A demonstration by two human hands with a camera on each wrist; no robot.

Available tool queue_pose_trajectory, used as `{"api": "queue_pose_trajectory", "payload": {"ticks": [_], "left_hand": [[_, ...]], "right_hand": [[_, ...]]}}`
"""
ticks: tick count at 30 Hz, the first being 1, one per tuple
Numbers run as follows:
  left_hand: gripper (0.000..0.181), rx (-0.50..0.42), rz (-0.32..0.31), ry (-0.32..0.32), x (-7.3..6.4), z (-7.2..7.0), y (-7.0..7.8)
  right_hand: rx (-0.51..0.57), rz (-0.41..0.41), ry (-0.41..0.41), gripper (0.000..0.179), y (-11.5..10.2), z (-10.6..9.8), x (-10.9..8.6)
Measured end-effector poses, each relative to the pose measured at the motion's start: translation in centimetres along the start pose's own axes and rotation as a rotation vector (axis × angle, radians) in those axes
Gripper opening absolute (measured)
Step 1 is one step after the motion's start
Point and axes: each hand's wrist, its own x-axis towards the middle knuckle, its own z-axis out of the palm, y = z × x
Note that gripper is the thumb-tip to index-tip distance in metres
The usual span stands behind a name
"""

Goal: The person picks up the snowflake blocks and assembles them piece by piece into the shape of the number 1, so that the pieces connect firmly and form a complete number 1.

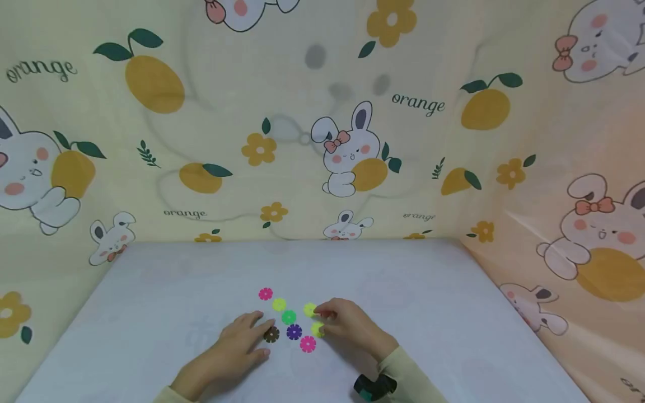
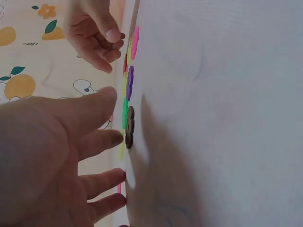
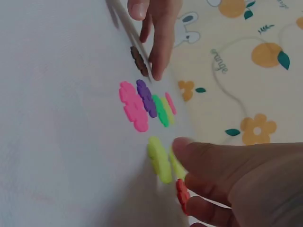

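Your right hand (image 1: 353,324): grip apart, thumb clear of loosely bent fingers, set over the right side of the disc cluster. Index tip is at the far yellow disc (image 1: 309,309), thumb by the near yellow disc (image 1: 316,329); can't tell if either one touches. Red disc (image 3: 182,196) sits right by those fingers, seen in both wrist views. Your left hand (image 1: 237,344): grip apart too, fingers spread and fairly straight, index tip right at the brown disc (image 1: 271,336); contact unclear. Between your hands, a slanted row runs from far left to near right: far pink disc (image 1: 265,294), left yellow disc (image 1: 279,304), green disc (image 1: 289,317), purple disc (image 1: 294,332), near pink disc (image 1: 308,344). Brown is just left of purple. All lie flat on the white surface (image 1: 428,291). You've a black strap (image 1: 375,387) at your right wrist. Bunny-and-orange sheet (image 1: 297,84) hangs behind and both sides.
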Motion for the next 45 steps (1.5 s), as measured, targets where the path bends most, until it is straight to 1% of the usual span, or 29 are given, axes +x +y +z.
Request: {"api": "queue_pose_trajectory", "payload": {"ticks": [2, 4, 7, 13, 16, 18, 21, 24, 27, 30, 34, 37, 39, 42, 45], "left_hand": [[0.056, 0.011, 0.0, -0.016, 0.2, 0.2, 0.0], [0.052, 0.024, 0.0, -0.016, 0.3, 0.4, 0.1], [0.044, 0.04, 0.013, 0.024, 0.4, 0.7, 0.1], [0.031, 0.096, 0.045, 0.12, 0.5, 1.1, 0.2], [0.026, 0.101, 0.034, 0.139, 0.4, 1.2, 0.3], [0.025, 0.091, 0.025, 0.131, 0.4, 1.1, 0.4], [0.026, 0.06, 0.014, 0.088, 0.5, 1.0, 0.4], [0.022, 0.036, 0.04, 0.063, 0.4, 0.8, 0.3], [0.014, 0.034, 0.052, 0.046, 0.3, 0.7, 0.3], [0.009, 0.031, 0.067, 0.05, 0.3, 0.6, 0.1], [0.008, 0.0, 0.095, 0.072, 0.5, 0.5, -0.1], [0.01, -0.054, 0.105, 0.076, 0.7, 0.2, -0.1], [0.009, -0.097, 0.113, 0.092, 0.9, 0.0, -0.1], [0.008, -0.161, 0.111, 0.137, 1.0, -0.5, 0.1], [0.011, -0.232, 0.108, 0.186, 1.0, -1.0, 0.5]], "right_hand": [[0.004, 0.008, -0.033, 0.033, 0.1, 0.1, -0.2], [0.0, 0.02, -0.055, 0.032, 0.1, 0.1, -0.4], [0.009, 0.03, -0.072, 0.03, 0.1, 0.2, -0.5], [-0.022, 0.009, -0.057, 0.026, 0.0, 0.4, -0.4], [-0.033, 0.018, -0.054, 0.025, -0.1, 0.5, -0.3], [-0.026, 0.033, -0.055, 0.024, -0.1, 0.6, -0.2], [-0.009, 0.057, -0.062, 0.022, -0.3, 0.6, -0.1], [-0.012, 0.065, -0.062, 0.025, -0.5, 0.5, -0.1], [-0.013, 0.066, -0.06, 0.029, -0.5, 0.4, -0.1], [-0.01, 0.06, -0.066, 0.028, -0.5, 0.4, 0.1], [-0.004, 0.042, -0.067, 0.016, -0.3, 0.4, 0.2], [-0.002, 0.029, -0.052, 0.008, -0.3, 0.4, 0.5], [0.006, 0.022, -0.037, 0.006, -0.5, 0.2, 0.7], [0.06, -0.008, -0.012, 0.005, -1.0, 0.0, 0.9], [0.155, -0.04, 0.005, 0.006, -1.7, -0.4, 0.9]]}}
